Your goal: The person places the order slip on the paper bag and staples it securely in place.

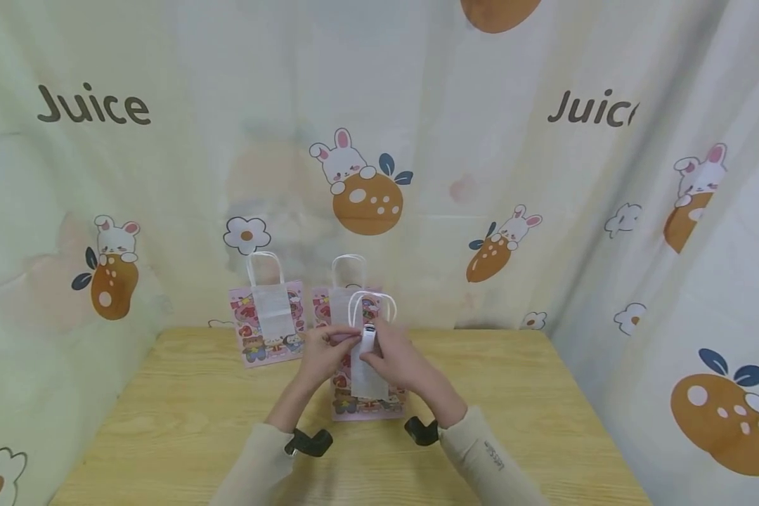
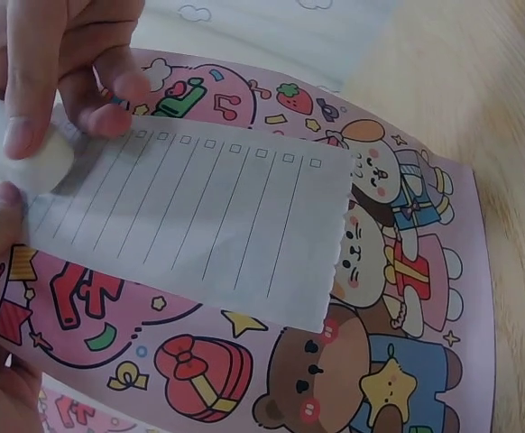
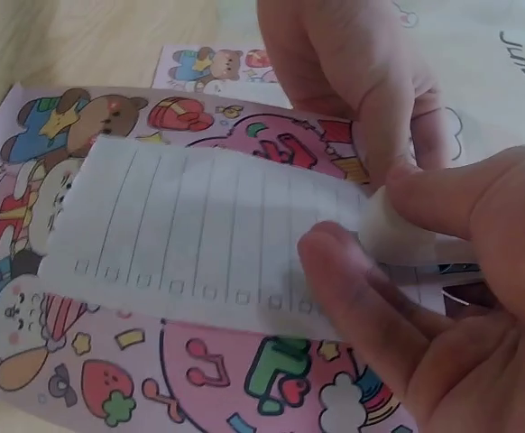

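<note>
A pink cartoon-print paper gift bag [image 1: 344, 410] with white loop handles is held up in front of me. Over its front lies a white lined checklist sheet [image 2: 217, 216] with a scalloped edge. My right hand [image 1: 405, 357] pinches a small white stapler [image 1: 367, 342] between thumb and fingers, at the top end of the sheet where it meets the bag's mouth. From the other side, my left hand [image 1: 325, 357] pinches the top edge of bag and sheet, its fingertips close beside the stapler. The stapler's jaws are mostly hidden by the fingers.
Two more such gift bags stand at the back of the wooden table [image 1: 183, 400], a left bag [image 1: 247, 356] and a middle bag [image 1: 320, 299], each with a white sheet on its front. A printed curtain [image 1: 443, 161] hangs behind and at both sides.
</note>
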A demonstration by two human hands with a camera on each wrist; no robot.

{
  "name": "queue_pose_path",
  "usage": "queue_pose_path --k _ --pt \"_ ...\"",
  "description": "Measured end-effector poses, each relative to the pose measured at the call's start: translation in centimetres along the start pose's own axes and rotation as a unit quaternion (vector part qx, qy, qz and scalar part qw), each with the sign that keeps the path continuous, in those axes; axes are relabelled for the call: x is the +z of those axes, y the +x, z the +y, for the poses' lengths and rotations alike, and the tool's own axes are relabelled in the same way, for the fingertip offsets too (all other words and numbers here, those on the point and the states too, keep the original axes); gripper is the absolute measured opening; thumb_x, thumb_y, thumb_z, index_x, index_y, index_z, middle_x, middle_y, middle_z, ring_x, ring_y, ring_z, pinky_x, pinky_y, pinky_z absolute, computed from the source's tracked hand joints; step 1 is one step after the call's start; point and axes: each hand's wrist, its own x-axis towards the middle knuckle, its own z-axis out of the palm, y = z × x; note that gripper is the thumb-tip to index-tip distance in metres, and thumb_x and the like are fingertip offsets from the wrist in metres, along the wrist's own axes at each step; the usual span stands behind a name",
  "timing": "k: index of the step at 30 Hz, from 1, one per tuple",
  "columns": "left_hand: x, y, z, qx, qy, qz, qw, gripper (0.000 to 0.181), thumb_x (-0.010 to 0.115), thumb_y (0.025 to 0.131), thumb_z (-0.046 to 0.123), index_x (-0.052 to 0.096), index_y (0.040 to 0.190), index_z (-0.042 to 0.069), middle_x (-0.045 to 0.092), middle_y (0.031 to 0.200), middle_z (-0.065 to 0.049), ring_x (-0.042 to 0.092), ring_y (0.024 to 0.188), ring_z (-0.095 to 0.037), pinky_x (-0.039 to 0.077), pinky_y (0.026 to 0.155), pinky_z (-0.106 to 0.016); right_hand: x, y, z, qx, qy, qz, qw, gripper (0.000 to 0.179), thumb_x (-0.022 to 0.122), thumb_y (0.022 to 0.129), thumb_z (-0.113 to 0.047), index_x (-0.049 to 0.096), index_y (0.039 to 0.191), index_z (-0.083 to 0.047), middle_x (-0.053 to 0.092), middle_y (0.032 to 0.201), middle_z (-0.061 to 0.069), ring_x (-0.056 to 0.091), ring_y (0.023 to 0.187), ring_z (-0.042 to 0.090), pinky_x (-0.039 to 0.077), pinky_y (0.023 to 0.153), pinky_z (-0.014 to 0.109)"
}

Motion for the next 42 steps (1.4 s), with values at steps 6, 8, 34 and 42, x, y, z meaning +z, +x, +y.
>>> queue_pose_path --k 6,8,34,42 --pt "-0.1 0.3 0.0 0.012 0.003 -0.002 0.9999 0.008 0.073 0.082 -0.008 0.072 0.091 -0.008 0.072 0.088 -0.018 0.070 0.075 -0.033 0.057 0.064 -0.028 -0.2 0.3 0.5 0.003 -0.013 -0.011 0.9998 0.040 0.071 0.089 -0.008 0.046 0.119 0.004 0.058 0.087 0.007 0.055 0.071 0.014 0.049 0.056 0.025" --pt "-0.1 0.5 -0.1 0.012 0.008 0.001 0.9999 0.008 0.073 0.082 -0.007 0.073 0.090 -0.008 0.072 0.088 -0.017 0.070 0.074 -0.032 0.057 0.063 -0.028 -0.4 0.4 0.7 0.000 -0.019 -0.017 0.9997 0.041 0.070 0.090 -0.008 0.046 0.121 0.004 0.058 0.087 0.007 0.055 0.070 0.014 0.048 0.056 0.024" --pt "1.0 1.4 -2.5 -0.031 -0.047 -0.065 0.9963 0.033 0.084 0.076 0.010 0.074 0.105 0.002 0.073 0.094 -0.010 0.071 0.073 -0.021 0.051 0.052 -0.023 -2.0 1.1 2.3 -0.065 -0.101 -0.055 0.9913 0.055 0.079 0.084 -0.021 0.047 0.121 0.003 0.060 0.089 0.004 0.059 0.075 0.015 0.051 0.064 0.030" --pt "0.9 0.3 -2.4 -0.036 -0.029 -0.056 0.9974 0.031 0.084 0.076 0.009 0.073 0.104 0.001 0.073 0.093 -0.010 0.071 0.075 -0.020 0.054 0.052 -0.028 -0.4 0.8 2.8 -0.059 -0.106 -0.038 0.9919 0.037 0.075 0.087 -0.027 0.051 0.107 -0.008 0.051 0.075 -0.005 0.049 0.061 0.008 0.043 0.051 0.021"
